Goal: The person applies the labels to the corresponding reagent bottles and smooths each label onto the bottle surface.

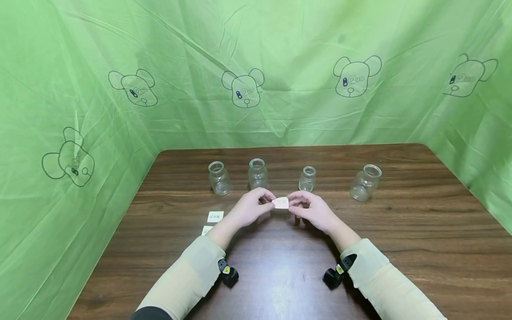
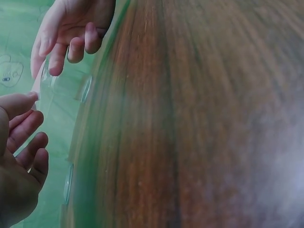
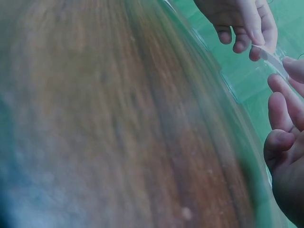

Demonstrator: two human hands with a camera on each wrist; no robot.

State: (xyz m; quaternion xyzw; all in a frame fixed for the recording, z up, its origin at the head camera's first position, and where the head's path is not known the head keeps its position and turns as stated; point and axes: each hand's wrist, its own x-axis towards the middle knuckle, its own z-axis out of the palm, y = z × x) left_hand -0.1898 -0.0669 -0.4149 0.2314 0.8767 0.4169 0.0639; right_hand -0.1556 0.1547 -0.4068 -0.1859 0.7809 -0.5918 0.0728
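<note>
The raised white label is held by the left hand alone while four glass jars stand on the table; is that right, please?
Not quite: the head view shows the right hand holding the label together with the left hand; the rest is right.

White slip (image 3: 274, 62) pinched at both ends
Left hand (image 3: 244, 20) has the far end, right hand (image 3: 290, 153) has the near one between thumb and finger, spare fingers loosely curled. From where I'm standing: brown wood-grain tabletop (image 3: 114, 114) alongside, green sheeting (image 3: 290, 26) behind the hands.
</note>
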